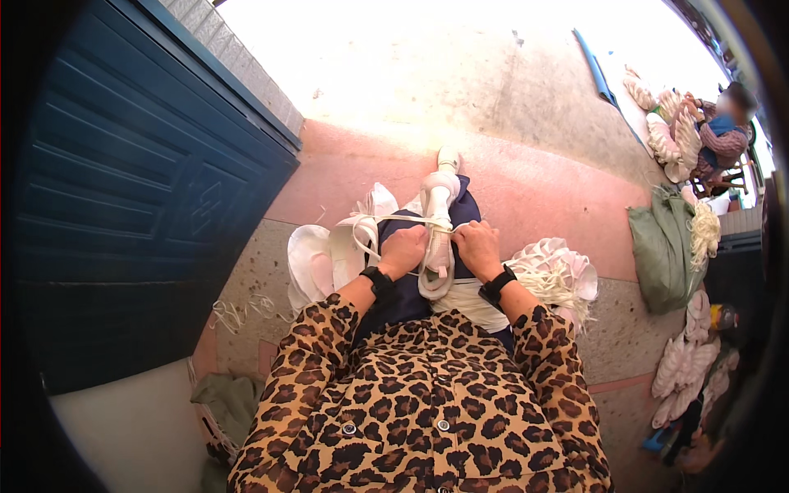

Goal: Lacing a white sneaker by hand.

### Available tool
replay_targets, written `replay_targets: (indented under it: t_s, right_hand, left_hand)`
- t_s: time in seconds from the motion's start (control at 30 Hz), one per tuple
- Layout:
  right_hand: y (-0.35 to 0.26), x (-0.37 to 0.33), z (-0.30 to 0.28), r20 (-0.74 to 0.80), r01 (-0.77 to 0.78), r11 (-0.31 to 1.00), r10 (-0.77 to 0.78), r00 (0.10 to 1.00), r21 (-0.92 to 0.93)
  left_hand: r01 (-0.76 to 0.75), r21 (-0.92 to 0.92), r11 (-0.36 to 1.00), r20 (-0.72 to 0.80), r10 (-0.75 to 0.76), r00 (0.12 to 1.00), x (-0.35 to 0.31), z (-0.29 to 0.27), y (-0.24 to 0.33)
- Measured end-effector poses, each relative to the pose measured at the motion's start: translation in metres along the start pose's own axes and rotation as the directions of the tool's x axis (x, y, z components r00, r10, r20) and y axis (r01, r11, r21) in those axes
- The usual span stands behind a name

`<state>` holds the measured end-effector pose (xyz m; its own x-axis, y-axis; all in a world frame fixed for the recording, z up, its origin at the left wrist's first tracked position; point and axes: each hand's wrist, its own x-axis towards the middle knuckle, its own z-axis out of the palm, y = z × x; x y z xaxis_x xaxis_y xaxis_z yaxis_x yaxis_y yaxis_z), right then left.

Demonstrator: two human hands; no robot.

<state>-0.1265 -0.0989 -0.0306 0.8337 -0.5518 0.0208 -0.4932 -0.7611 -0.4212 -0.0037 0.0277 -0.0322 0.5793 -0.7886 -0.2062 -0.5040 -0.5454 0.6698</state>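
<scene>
A pale shoe upper (438, 255) with a pinkish lining lies lengthwise over my lap, between my two hands. My left hand (404, 251) is closed at its left edge, fingers curled; a cream lace (393, 218) loops out above that hand and runs across to the upper. On the other side my right hand (477, 245) pinches the lace near the upper's lacing holes. Beyond the upper, a white rounded form (441, 193) stands in line with it. What my left fingertips grip is partly hidden.
More white shoe uppers (316, 263) are stacked to my left. A heap of cream laces (552, 275) sits to my right. There is a blue door (156, 197) at the left, and a green sack (667, 251) at the right. Another person (723, 135) sits far right among bundled uppers.
</scene>
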Motion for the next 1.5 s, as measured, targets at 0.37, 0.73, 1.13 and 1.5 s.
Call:
replay_targets:
  t_s: [0.37, 0.73, 1.13, 1.5]
  right_hand:
    - [-0.007, -0.008, -0.013, 0.105, 0.015, 1.0, -0.015, 0.994, 0.007]
    - [0.01, -0.007, 0.01, 0.038, -0.019, 0.95, 0.007, 0.999, 0.312]
    - [0.0, -0.002, 0.002, -0.065, 0.286, 0.958, -0.283, 0.957, 0.033]
    - [-0.005, 0.011, -0.062, -0.557, 0.33, 0.867, -0.076, 0.827, 0.372]
  left_hand:
    - [-0.098, 0.301, 0.948, -0.147, 0.148, 0.978, -0.023, -0.003, 0.017]
    - [-0.284, 0.286, 0.915, -0.268, 0.361, 0.893, -0.002, -0.006, 0.038]
    - [-0.522, 0.499, 0.692, 0.011, 0.597, 0.802, 0.031, -0.005, 0.035]
    - [0.133, -0.528, 0.839, 0.253, 0.006, 0.967, 0.057, -0.022, 0.05]
